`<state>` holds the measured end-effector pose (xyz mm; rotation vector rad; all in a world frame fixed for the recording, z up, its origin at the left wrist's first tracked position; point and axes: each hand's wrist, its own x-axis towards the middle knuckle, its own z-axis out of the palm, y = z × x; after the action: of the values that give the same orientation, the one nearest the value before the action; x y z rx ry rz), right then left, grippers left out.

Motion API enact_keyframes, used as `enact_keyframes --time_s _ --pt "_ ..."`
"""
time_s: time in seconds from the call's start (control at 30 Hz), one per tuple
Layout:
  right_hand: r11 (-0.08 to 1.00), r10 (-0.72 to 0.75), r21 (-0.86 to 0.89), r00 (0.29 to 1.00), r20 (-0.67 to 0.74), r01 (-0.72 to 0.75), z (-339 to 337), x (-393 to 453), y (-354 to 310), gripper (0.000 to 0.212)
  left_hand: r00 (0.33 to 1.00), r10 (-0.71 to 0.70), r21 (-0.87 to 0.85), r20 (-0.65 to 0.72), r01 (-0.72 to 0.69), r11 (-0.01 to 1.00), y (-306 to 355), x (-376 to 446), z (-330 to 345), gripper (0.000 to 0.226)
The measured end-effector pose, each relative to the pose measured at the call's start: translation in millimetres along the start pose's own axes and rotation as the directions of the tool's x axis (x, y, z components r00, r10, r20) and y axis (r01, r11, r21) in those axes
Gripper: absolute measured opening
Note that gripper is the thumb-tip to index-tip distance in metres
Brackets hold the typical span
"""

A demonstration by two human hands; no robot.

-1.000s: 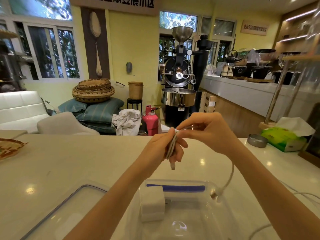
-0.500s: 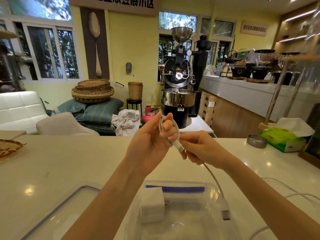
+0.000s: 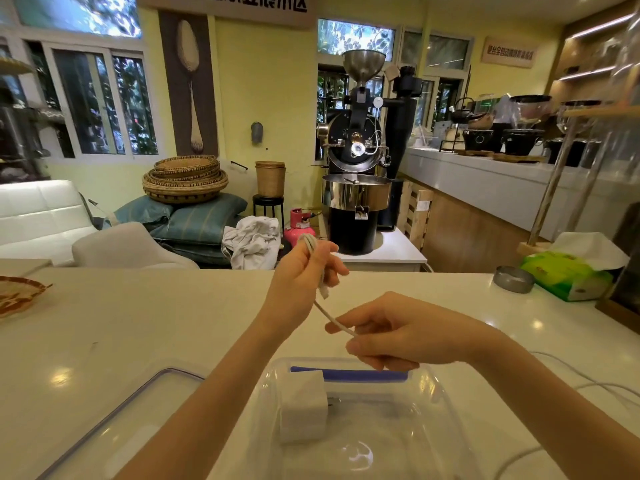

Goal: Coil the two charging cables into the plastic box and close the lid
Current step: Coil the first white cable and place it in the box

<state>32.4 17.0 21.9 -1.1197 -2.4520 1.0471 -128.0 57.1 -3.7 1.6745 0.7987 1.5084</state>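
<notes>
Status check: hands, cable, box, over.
Left hand grips coiled cable; right hand pinches its free run. Plastic box open, charger inside. Lid off, left of box.

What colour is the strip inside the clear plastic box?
Blue strip, head view.

Cable (image 3: pixel 328 315) disappears inside right hand (image 3: pixel 398 336); rest of it unseen. Lid (image 3: pixel 114 431) cut off by bottom edge. Box (image 3: pixel 446 410) front cut off too, partly behind left forearm (image 3: pixel 194 407).
</notes>
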Motion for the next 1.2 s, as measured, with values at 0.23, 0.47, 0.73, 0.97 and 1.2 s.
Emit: enact_keyframes --time_s 0.23,0.47,0.73,0.97,1.2 --pt "0.851 -0.382 -0.471 0.890 -0.248 0.234 -20 -9 -10 0.016 0.947 -0.133 0.231 0.294 0.065 0.971 0 -15 3 0.032" --pt "0.880 -0.473 -0.261 0.682 -0.557 0.397 -21 -1 7 0.019 0.854 -0.268 -0.204 0.445 0.389 0.899 12 -24 10 0.052" --pt "0.900 -0.369 -0.036 0.717 -0.591 0.434 1 7 16 0.024 0.809 -0.275 -0.433 0.520 0.527 0.731 14 -27 13 0.041" --pt "0.926 -0.304 0.057 0.826 -0.475 0.374 5 3 19 0.025 0.715 -0.320 -0.485 0.622 0.672 0.559 15 -23 6 0.040" --pt "0.956 -0.243 -0.041 0.707 -0.664 0.290 12 9 31 0.028 0.884 -0.399 -0.074 0.244 0.427 0.901 10 -28 10 0.020"
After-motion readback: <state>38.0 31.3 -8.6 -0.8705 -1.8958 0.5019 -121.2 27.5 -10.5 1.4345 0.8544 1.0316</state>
